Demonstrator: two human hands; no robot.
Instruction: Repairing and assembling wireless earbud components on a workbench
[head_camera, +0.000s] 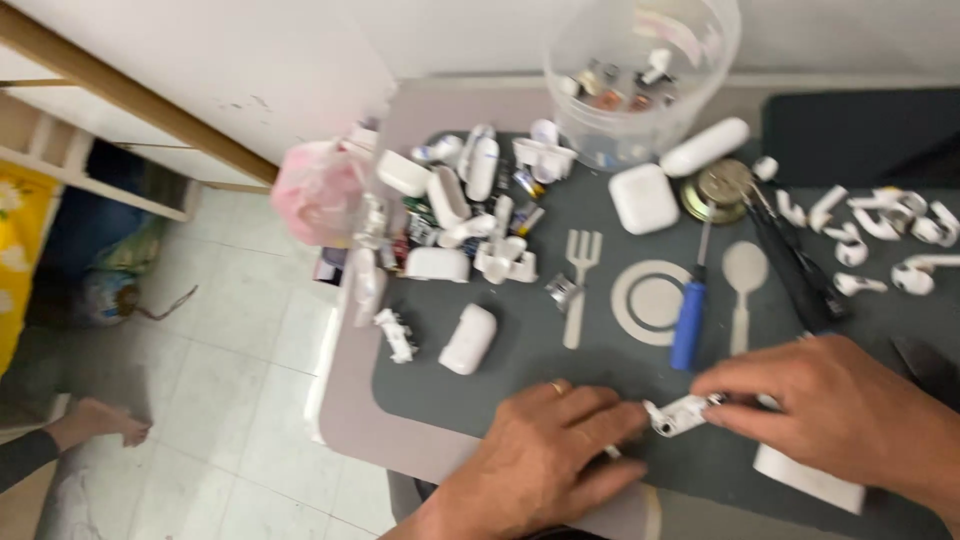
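Note:
Both my hands hold a small white plastic part (680, 413) with a metal end, just above the near edge of a dark grey mat (520, 360). My left hand (545, 455), a ring on one finger, pinches its left end. My right hand (830, 410) grips its right end. A blue-handled screwdriver (690, 320) lies on the mat just beyond my hands, beside a printed fork, plate and spoon pattern. A white earbud case (643, 197) sits farther back.
A pile of opened white earbud cases (470, 215) and parts covers the mat's far left. Loose white earbuds (880, 235) lie at the right. A clear plastic tub (640, 70) stands at the back. Black tweezers (795, 265), a pink bag (318, 190) and a tiled floor on the left.

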